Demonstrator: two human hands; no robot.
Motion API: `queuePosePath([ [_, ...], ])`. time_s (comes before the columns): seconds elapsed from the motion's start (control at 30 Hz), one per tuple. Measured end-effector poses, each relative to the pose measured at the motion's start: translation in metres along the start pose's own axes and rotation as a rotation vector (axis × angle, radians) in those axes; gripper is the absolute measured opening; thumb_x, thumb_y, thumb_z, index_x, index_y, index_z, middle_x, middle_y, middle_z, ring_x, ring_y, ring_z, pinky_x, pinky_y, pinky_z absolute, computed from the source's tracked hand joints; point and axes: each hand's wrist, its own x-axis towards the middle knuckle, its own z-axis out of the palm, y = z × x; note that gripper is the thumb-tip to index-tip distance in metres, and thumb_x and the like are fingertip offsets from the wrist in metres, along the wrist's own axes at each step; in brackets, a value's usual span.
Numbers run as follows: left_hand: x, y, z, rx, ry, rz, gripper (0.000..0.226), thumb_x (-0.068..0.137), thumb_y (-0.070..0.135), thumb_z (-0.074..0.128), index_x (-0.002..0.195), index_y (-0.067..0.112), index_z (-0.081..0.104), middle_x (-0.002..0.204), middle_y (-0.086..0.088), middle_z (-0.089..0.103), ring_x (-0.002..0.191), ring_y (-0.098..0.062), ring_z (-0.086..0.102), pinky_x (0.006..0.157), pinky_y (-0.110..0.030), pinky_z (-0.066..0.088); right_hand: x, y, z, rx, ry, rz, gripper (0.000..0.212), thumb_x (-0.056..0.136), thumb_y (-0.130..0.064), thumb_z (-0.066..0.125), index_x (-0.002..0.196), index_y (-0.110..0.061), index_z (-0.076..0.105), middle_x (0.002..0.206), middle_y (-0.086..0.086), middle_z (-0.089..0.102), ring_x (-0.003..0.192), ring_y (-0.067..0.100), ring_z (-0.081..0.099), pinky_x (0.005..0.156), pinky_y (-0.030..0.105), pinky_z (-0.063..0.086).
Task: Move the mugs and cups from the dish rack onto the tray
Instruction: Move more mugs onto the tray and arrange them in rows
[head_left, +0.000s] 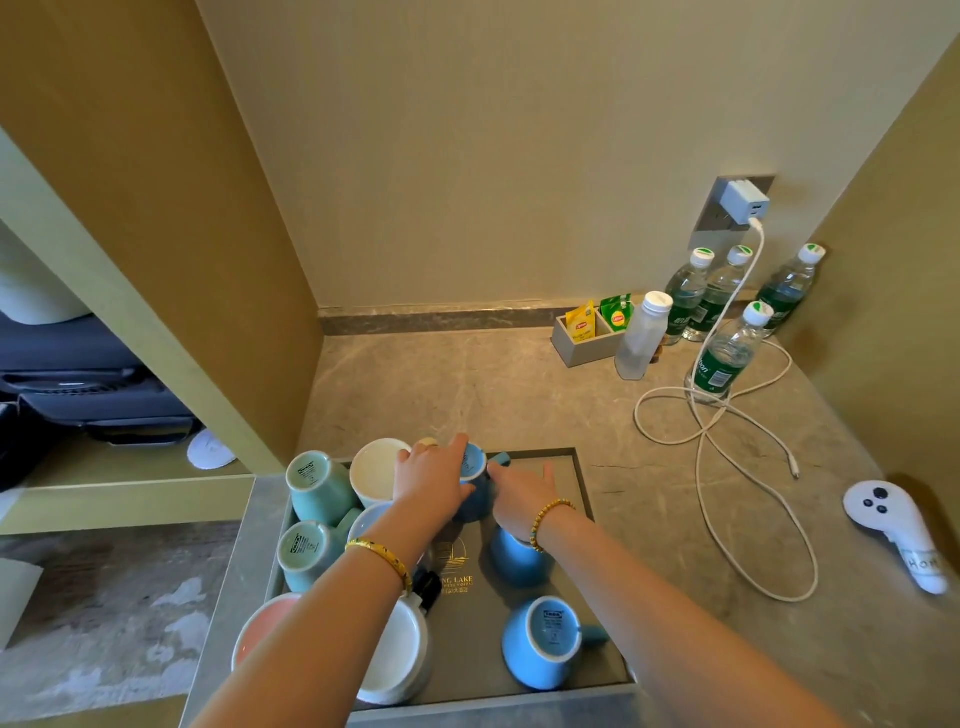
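Countertop tray (582, 467); both hands (434, 475) on blue mug (475, 486).

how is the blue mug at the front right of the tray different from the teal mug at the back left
The blue mug is sky blue; the teal mug is pale green-teal. The blue mug sits alone at the front right of the tray; the teal mug is crowded at the back left beside a white cup. The blue mug's handle shows, pointing right; the teal mug's is hidden. Both are bottom-up with a printed base stamp.

Four water bottles (719, 358) by right wall; frosted bottle (641, 338) beside tea box (587, 338); charger (743, 200) plugged in, white cable (727, 431) looped on counter (467, 389); white controller (893, 530) right.
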Motion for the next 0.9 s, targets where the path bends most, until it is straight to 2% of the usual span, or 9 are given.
queuePosePath([
  [0.17,-0.002,0.001,0.001,0.014,0.031,-0.016,0.049,0.088,0.041,0.056,0.13,0.026,0.033,0.116,-0.007,0.061,0.113,-0.029,0.05,0.091,-0.037,0.034,-0.001,0.005,0.004,0.057,0.022,0.019,0.05,0.091,-0.005,0.039,0.139,-0.015,0.03,0.108,0.007,0.066,0.113,0.025,0.056,0.115,0.054,0.003],
  [0.27,-0.007,0.003,0.0,0.05,0.006,-0.028,0.063,0.087,0.048,0.055,0.137,0.025,0.025,0.128,-0.011,0.053,0.119,-0.03,0.045,0.095,-0.037,0.036,-0.007,0.013,0.005,0.156,0.048,0.042,0.047,0.094,-0.009,0.039,0.14,-0.015,0.032,0.118,0.01,0.062,0.117,0.025,0.054,0.116,0.048,0.019],
  [0.33,-0.013,0.007,-0.002,0.058,0.062,-0.007,0.075,0.085,0.053,0.055,0.143,0.023,0.018,0.137,-0.014,0.04,0.124,-0.03,0.041,0.101,-0.038,0.036,-0.013,0.02,0.003,0.29,0.08,0.08,0.043,0.097,-0.016,0.036,0.14,-0.014,0.035,0.128,0.012,0.057,0.117,0.026,0.054,0.107,0.04,0.037],
  [0.43,-0.022,0.018,-0.005,-0.057,0.196,0.17,0.059,0.089,0.044,0.053,0.138,0.02,0.03,0.135,-0.01,0.041,0.123,-0.027,0.042,0.101,-0.037,0.037,-0.022,0.034,0.002,0.449,0.154,0.21,0.037,0.099,-0.019,0.035,0.133,-0.009,0.046,0.121,0.014,0.06,0.108,0.025,0.06,0.088,0.031,0.046],
  [0.53,-0.032,0.032,-0.001,-0.185,-0.028,0.363,0.061,0.086,0.041,0.058,0.138,0.021,0.034,0.139,-0.006,0.042,0.127,-0.024,0.04,0.102,-0.037,0.038,-0.031,0.048,0.003,0.471,0.21,0.333,0.029,0.097,-0.016,0.037,0.117,-0.005,0.056,0.111,0.017,0.063,0.101,0.028,0.061,0.087,0.034,0.048],
  [0.63,-0.04,0.038,0.009,-0.18,-0.227,0.438,0.071,0.082,0.041,0.065,0.141,0.024,0.031,0.143,-0.003,0.039,0.13,-0.021,0.037,0.106,-0.036,0.036,-0.037,0.054,0.005,0.535,0.087,0.399,0.027,0.096,-0.011,0.04,0.118,-0.005,0.054,0.112,0.019,0.063,0.098,0.029,0.064,0.086,0.035,0.053],
  [0.7,-0.044,0.041,0.013,-0.17,-0.245,0.427,0.073,0.081,0.037,0.067,0.142,0.024,0.028,0.143,-0.003,0.04,0.13,-0.021,0.038,0.107,-0.036,0.037,-0.043,0.053,0.007,0.658,-0.022,0.425,0.033,0.095,-0.008,0.04,0.128,-0.006,0.046,0.118,0.019,0.061,0.097,0.027,0.066,0.082,0.036,0.057],
  [0.83,-0.046,0.051,0.012,-0.136,-0.189,0.378,0.063,0.083,0.03,0.065,0.137,0.021,0.033,0.136,-0.005,0.046,0.125,-0.023,0.045,0.102,-0.038,0.042,-0.048,0.05,0.012,0.741,0.024,0.373,0.034,0.092,-0.006,0.043,0.125,0.0,0.05,0.123,0.024,0.058,0.109,0.037,0.06,0.09,0.043,0.054],
  [0.9,-0.045,0.052,0.01,-0.088,-0.152,0.364,0.058,0.083,0.031,0.065,0.133,0.02,0.037,0.132,-0.006,0.05,0.12,-0.024,0.049,0.098,-0.038,0.043,-0.049,0.046,0.014,0.776,-0.04,0.365,0.041,0.092,-0.003,0.043,0.133,-0.005,0.043,0.13,0.021,0.053,0.118,0.035,0.055,0.098,0.044,0.049],
])
